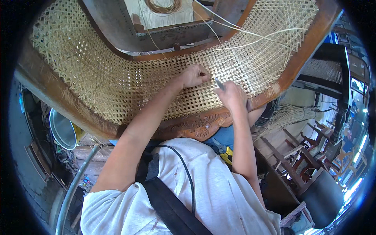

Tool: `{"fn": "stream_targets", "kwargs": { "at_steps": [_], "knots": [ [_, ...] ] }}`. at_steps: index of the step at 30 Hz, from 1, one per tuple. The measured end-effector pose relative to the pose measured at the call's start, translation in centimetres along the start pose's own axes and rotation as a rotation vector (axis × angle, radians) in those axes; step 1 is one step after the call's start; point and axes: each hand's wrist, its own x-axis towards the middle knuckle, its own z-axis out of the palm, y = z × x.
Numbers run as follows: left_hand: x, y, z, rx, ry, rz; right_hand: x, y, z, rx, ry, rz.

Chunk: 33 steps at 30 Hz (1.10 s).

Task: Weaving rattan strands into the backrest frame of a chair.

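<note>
A curved chair frame of brown carved wood [201, 127] lies across my lap, filled with an open woven cane mesh [117, 78]. My left hand [194, 75] is closed in a pinch just above the middle of the mesh; whatever is between its fingertips is too small to make out. To its right, close by, my right hand [234, 96] grips a small pointed metal tool [220, 84], its tip up against the weave. Several loose pale cane strands [270, 37] trail over the right part of the mesh, some reaching past the frame's far edge.
A coil of cane [163, 4] lies on a pale board beyond the frame. At the left stand a white bucket [64, 129] and a metal pipe [76, 188]. A bundle of cane [293, 117] and wooden chair frames [301, 164] fill the right side, near a dark caned chair [327, 70].
</note>
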Motion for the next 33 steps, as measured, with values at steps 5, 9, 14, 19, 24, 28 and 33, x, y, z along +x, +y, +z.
{"fn": "stream_targets", "kwargs": {
  "at_steps": [5,9,14,19,24,28,33],
  "knots": [
    [-0.2,0.2,0.3,0.116,-0.023,0.036,0.9,-1.8,2.5,0.129,0.235,-0.024],
    [-0.4,0.7,0.1,0.146,0.008,0.083,0.1,2.3,1.6,0.348,0.289,-0.02],
    [-0.4,0.7,0.2,0.093,-0.007,0.008,0.8,2.7,2.5,0.279,0.223,-0.08],
    [-0.7,0.4,0.4,-0.025,0.022,-0.006,2.4,-0.9,5.3,0.073,0.34,-0.145],
    [-1.3,1.6,0.2,0.111,0.122,0.187,-0.5,3.7,2.0,0.092,0.424,0.004],
    [-0.5,3.8,1.5,0.209,0.099,0.251,-1.6,4.8,0.0,0.253,0.403,-0.027],
    [1.0,4.2,2.4,-0.524,-0.104,-0.01,-1.2,3.3,-0.5,0.328,0.35,-0.084]
  ]
}}
